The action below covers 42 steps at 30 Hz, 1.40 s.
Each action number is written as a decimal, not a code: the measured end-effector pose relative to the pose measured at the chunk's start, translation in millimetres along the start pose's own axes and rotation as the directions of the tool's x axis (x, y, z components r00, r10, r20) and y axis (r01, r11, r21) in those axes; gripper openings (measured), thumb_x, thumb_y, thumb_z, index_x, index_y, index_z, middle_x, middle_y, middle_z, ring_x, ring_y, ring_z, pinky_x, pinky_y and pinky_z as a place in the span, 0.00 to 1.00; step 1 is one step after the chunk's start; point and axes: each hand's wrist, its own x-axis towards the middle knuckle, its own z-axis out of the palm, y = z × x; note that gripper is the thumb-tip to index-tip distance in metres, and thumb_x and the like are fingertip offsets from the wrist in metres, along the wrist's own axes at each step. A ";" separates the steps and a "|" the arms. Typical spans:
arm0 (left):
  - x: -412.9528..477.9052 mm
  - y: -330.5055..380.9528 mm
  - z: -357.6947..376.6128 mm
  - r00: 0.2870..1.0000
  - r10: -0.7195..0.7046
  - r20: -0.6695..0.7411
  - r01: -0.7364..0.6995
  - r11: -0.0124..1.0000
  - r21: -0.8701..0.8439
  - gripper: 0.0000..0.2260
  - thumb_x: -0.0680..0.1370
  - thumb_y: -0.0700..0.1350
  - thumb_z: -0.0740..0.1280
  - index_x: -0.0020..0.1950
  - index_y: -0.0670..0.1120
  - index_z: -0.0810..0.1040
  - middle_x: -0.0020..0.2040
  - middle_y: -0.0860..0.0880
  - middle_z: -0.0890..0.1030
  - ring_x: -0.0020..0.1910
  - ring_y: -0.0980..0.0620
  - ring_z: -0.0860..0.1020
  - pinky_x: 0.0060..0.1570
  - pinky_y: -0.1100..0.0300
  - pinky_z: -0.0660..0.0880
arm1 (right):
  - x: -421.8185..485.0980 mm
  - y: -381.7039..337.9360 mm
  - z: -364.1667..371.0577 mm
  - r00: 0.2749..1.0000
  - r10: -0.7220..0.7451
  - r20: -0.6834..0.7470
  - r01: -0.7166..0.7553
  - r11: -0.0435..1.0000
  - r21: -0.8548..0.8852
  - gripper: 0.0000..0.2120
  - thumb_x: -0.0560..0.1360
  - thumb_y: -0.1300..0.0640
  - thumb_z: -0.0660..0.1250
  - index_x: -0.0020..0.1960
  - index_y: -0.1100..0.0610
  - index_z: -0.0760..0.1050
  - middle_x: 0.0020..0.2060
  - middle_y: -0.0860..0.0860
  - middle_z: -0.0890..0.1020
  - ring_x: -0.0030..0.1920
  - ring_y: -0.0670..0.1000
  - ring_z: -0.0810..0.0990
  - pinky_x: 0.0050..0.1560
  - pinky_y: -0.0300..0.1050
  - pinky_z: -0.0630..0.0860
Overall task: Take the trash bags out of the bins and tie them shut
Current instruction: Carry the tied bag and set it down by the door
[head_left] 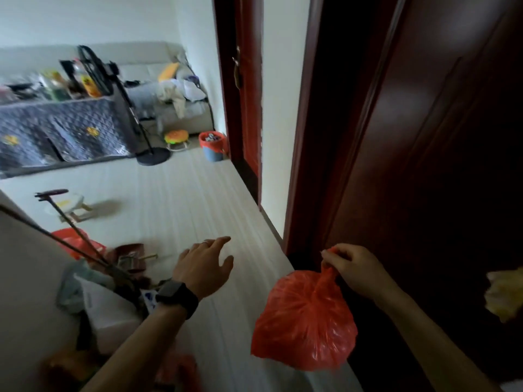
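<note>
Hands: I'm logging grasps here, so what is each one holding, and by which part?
The right hand pinches the red trash bag by its gathered neck at the top. The left hand is open and holds nothing.

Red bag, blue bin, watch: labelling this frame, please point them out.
red bag (304,321): head view, middle of its bulging body.
blue bin (212,154): head view, bare front wall below the red liner.
watch (178,298): head view, black wrist strap.

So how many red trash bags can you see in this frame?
3, maybe more. One red bag hangs bunched from the right hand; one lines the blue bin by the far door; one lies at the left wall. A red blur at the bottom edge is unclear.
</note>
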 end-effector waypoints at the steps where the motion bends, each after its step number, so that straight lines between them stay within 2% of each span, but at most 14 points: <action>1: 16.2 -8.0 -5.9 0.999 -0.030 -0.016 0.030 0.999 0.014 0.24 0.79 0.61 0.59 0.75 0.59 0.63 0.69 0.50 0.75 0.66 0.47 0.74 0.65 0.48 0.71 | 23.3 -11.2 2.1 0.999 -0.025 0.037 0.026 1.000 -0.017 0.14 0.78 0.48 0.67 0.38 0.52 0.83 0.34 0.47 0.85 0.37 0.47 0.84 0.43 0.45 0.77; 4: 64.3 -31.2 -22.6 0.992 -0.120 -0.030 0.121 0.992 0.034 0.24 0.78 0.60 0.60 0.73 0.58 0.66 0.68 0.50 0.76 0.65 0.46 0.74 0.63 0.49 0.72 | 101.5 -38.6 11.6 0.981 -0.105 0.166 0.111 0.993 -0.029 0.15 0.79 0.49 0.66 0.36 0.54 0.82 0.32 0.48 0.85 0.35 0.49 0.84 0.42 0.45 0.78; 7: 108.6 -52.1 -39.9 0.975 -0.216 -0.044 0.220 0.971 0.097 0.23 0.78 0.60 0.59 0.72 0.59 0.67 0.69 0.51 0.76 0.66 0.47 0.74 0.62 0.49 0.72 | 173.6 -65.6 23.0 0.953 -0.148 0.264 0.166 0.985 -0.046 0.16 0.78 0.48 0.67 0.35 0.54 0.82 0.29 0.44 0.83 0.33 0.45 0.81 0.44 0.48 0.78; 11: 171.4 -100.3 -62.4 0.933 -0.358 -0.037 0.360 0.926 0.114 0.24 0.77 0.61 0.57 0.72 0.60 0.66 0.69 0.51 0.76 0.66 0.47 0.74 0.63 0.48 0.72 | 277.3 -126.6 42.8 0.899 -0.268 0.347 0.303 0.952 -0.049 0.16 0.78 0.46 0.66 0.37 0.53 0.82 0.34 0.46 0.85 0.40 0.46 0.83 0.49 0.48 0.78; 14: 205.4 -142.0 -72.5 0.910 -0.413 -0.037 0.413 0.897 0.156 0.24 0.77 0.61 0.57 0.73 0.59 0.66 0.69 0.51 0.75 0.66 0.47 0.74 0.62 0.50 0.73 | 337.8 -166.7 64.2 0.880 -0.328 0.343 0.348 0.938 0.003 0.15 0.79 0.47 0.65 0.39 0.53 0.82 0.36 0.46 0.85 0.42 0.46 0.83 0.46 0.45 0.76; 17: 239.6 -179.9 -78.5 0.895 -0.444 -0.044 0.445 0.881 0.164 0.23 0.78 0.60 0.58 0.73 0.59 0.66 0.70 0.51 0.74 0.67 0.48 0.74 0.61 0.52 0.72 | 394.4 -200.5 87.3 0.880 -0.352 0.319 0.353 0.934 0.058 0.15 0.80 0.48 0.65 0.41 0.55 0.82 0.38 0.48 0.85 0.42 0.48 0.82 0.44 0.44 0.75; 20: 306.4 -240.9 -80.9 0.870 -0.492 -0.042 0.492 0.858 0.143 0.23 0.78 0.60 0.58 0.74 0.60 0.65 0.71 0.51 0.73 0.68 0.47 0.73 0.64 0.49 0.71 | 475.2 -238.9 125.2 0.892 -0.358 0.276 0.347 0.934 0.090 0.15 0.79 0.49 0.65 0.40 0.56 0.83 0.36 0.48 0.84 0.41 0.49 0.82 0.45 0.46 0.76; 25: 417.4 -316.0 -92.3 0.872 -0.489 0.020 0.487 0.871 0.058 0.21 0.78 0.60 0.58 0.72 0.62 0.67 0.71 0.52 0.73 0.68 0.48 0.72 0.66 0.45 0.69 | 594.2 -310.1 173.3 0.915 -0.295 0.275 0.268 0.954 0.134 0.16 0.79 0.50 0.66 0.39 0.59 0.82 0.21 0.41 0.76 0.30 0.45 0.73 0.36 0.41 0.67; 31: 553.3 -388.7 -122.2 0.869 -0.494 0.012 0.494 0.869 0.010 0.20 0.79 0.60 0.57 0.71 0.61 0.68 0.71 0.52 0.73 0.69 0.49 0.71 0.69 0.47 0.65 | 724.0 -393.3 226.1 0.902 -0.289 0.321 0.241 0.954 0.181 0.17 0.80 0.51 0.66 0.39 0.62 0.81 0.18 0.41 0.74 0.21 0.39 0.71 0.33 0.40 0.64; 37: 679.6 -477.7 -142.6 0.816 -0.573 -0.070 0.576 0.817 0.020 0.19 0.79 0.59 0.57 0.71 0.62 0.69 0.69 0.55 0.74 0.69 0.51 0.70 0.69 0.50 0.64 | 876.5 -474.0 313.8 0.828 -0.373 0.418 0.310 0.927 0.214 0.17 0.79 0.49 0.66 0.39 0.60 0.82 0.19 0.40 0.75 0.28 0.42 0.71 0.35 0.40 0.65; 42: 767.3 -562.5 -154.6 0.697 -0.712 -0.082 0.711 0.701 -0.049 0.18 0.79 0.58 0.58 0.69 0.63 0.70 0.70 0.58 0.73 0.69 0.50 0.70 0.66 0.51 0.64 | 996.9 -554.8 388.3 0.730 -0.403 0.552 0.369 0.912 0.177 0.18 0.79 0.47 0.66 0.40 0.59 0.83 0.19 0.39 0.75 0.31 0.44 0.72 0.37 0.41 0.66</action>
